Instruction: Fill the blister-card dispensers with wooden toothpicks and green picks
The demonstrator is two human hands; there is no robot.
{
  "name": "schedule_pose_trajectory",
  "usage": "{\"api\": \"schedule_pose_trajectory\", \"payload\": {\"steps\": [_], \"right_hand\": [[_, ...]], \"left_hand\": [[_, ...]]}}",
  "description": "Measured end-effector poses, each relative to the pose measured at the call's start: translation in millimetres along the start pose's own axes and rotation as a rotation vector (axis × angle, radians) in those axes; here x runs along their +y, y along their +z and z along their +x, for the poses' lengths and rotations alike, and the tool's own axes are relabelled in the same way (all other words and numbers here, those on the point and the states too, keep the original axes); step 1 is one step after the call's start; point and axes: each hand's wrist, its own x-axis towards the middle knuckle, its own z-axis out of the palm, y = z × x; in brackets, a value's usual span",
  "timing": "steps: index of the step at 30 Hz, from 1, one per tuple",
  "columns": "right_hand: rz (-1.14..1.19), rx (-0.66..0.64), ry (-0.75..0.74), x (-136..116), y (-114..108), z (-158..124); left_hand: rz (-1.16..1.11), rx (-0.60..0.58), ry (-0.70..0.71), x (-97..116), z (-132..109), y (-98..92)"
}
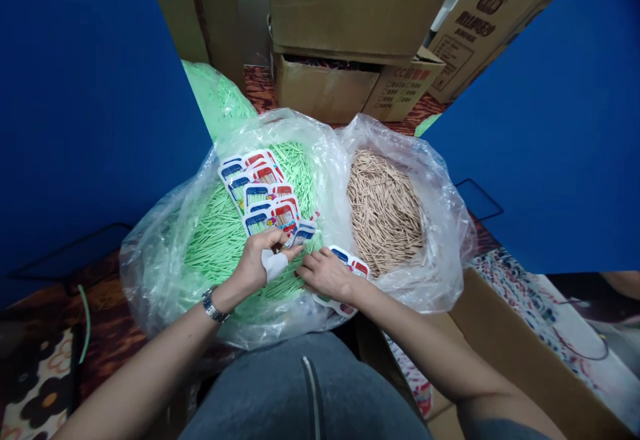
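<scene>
My left hand (257, 263), with a white wrap at the thumb and a watch at the wrist, pinches a small printed packet (304, 232) with blue and red windows. Beyond it, several similar packets (270, 193) lie overlapped on a heap of thin green sticks (215, 227) in a clear plastic bag (165, 247). My right hand (327, 275) is over the heap's near right side, its fingers bent and close together; whatever they grip is hidden. Beside and under that hand lie more packets (359, 268).
Tan sticks (385, 213) fill a second clear bag (445, 227) on the right. Cardboard boxes (325, 90) stand behind the bags. An open carton (520, 353) holding printed packets sits at the lower right. Another green bag (220, 97) is at the back left.
</scene>
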Motion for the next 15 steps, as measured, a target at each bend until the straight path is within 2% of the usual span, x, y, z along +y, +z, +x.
{"api": "schedule_pose_trajectory", "payload": {"steps": [8, 15], "right_hand": [[-0.045, 0.052, -0.007, -2.8, 11.3, 11.2], [-0.028, 0.084, -0.024, 3.0, 1.3, 8.4]], "left_hand": [[0.01, -0.007, 0.001, 0.9, -0.2, 0.1], [0.074, 0.069, 0.046, -0.7, 1.1, -9.1]]}}
